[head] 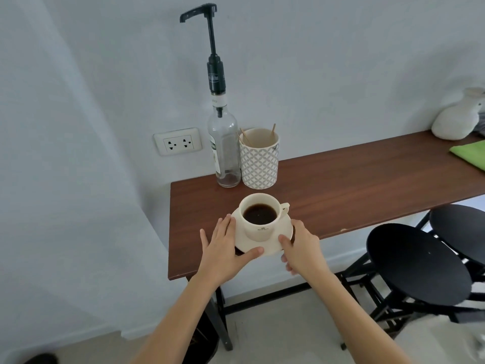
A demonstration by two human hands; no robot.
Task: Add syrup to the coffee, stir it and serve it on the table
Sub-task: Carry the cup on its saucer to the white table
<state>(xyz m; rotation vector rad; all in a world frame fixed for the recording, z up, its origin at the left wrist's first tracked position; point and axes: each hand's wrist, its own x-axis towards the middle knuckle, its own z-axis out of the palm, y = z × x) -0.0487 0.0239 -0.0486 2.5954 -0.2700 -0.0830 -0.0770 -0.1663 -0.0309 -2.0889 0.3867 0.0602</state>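
A cream cup (258, 229) of black coffee stands on a cream saucer (284, 232) at the left end of the brown table (354, 179). My left hand (223, 248) grips the saucer's left rim, thumb on its front edge. My right hand (301, 248) grips the right rim, thumb on top. The saucer appears slightly raised above the table. Behind the cup stands a clear syrup bottle (224, 151) with a tall black pump (212, 48), nearly empty. Beside it is a patterned holder (259, 161) with wooden stir sticks (245, 136).
A wall socket (178, 145) sits left of the bottle. A white pouch (456, 119) and a green cloth (472, 153) lie at the table's far right. Two black round stools (417, 264) stand to the right under the table edge.
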